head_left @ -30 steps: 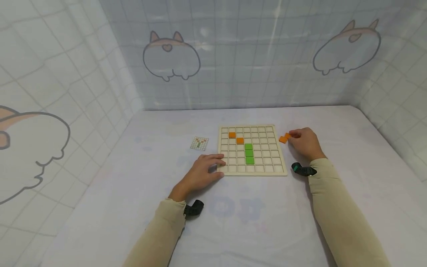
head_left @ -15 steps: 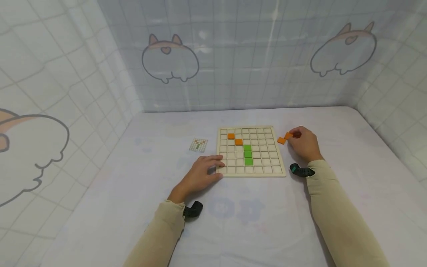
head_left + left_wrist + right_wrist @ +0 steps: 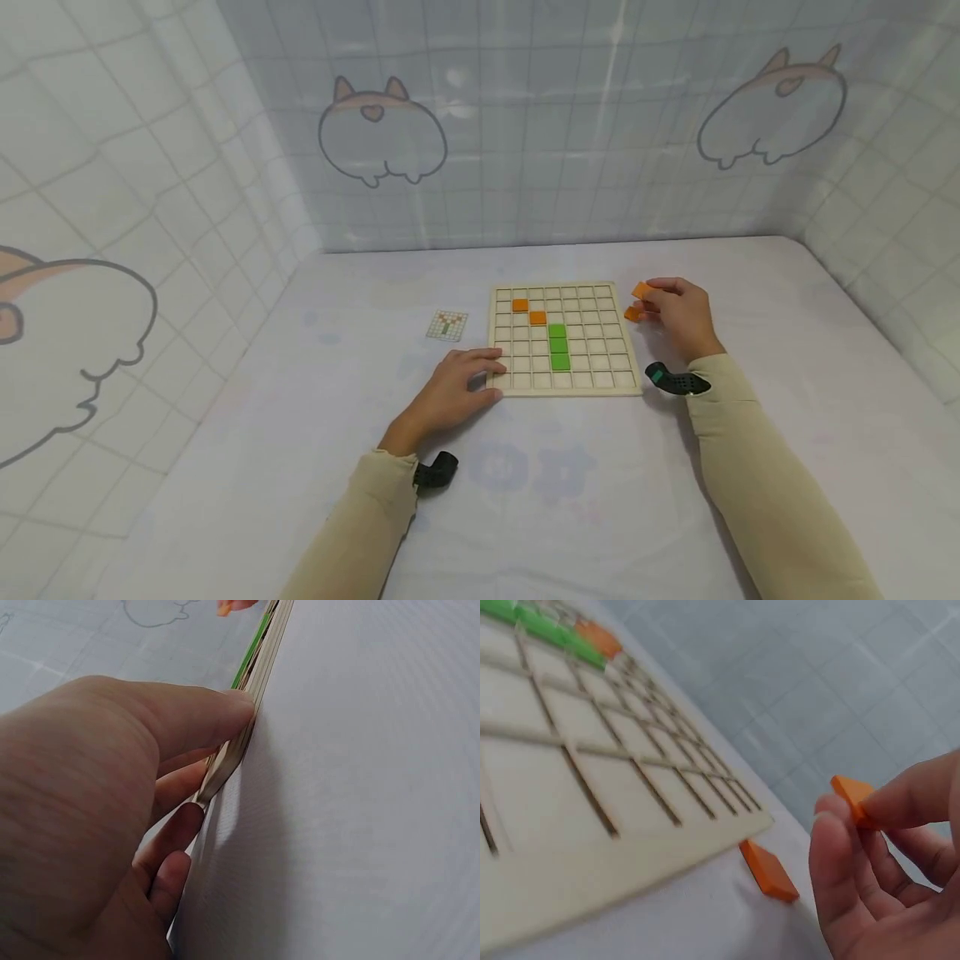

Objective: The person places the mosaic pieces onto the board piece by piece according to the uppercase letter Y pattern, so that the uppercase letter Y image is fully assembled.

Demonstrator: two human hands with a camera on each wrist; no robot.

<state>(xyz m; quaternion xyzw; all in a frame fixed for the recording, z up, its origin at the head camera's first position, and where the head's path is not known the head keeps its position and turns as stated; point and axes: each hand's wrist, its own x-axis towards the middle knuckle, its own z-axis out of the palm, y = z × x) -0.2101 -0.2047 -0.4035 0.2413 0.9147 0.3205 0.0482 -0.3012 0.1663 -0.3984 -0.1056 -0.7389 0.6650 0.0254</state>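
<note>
"Orange tile (image 3: pixel 850 795), pinched in the right hand's (image 3: pixel 681 318) fingertips?"

"Yes, above the white tabletop (image 3: pixel 300 467) — only a small part is covered, so a weak pinch could let it twist or drop."

"And below?"

"A second tile (image 3: pixel 769 871) lies just beside the board (image 3: pixel 592 364); I can't tell if they touch. A dipping knuckle could knock it."

"The left hand (image 3: pixel 448 392)?"

"Fingers relaxed over the board's left edge, thumb at the near corner. Uneven pressure there could shift the board and jostle three green tiles (image 3: pixel 558 346) and two orange ones (image 3: pixel 537 318) in its cells."

"Further out?"

"The patterned card (image 3: pixel 447 325), left of the board — stray fingers might nudge it."
</note>
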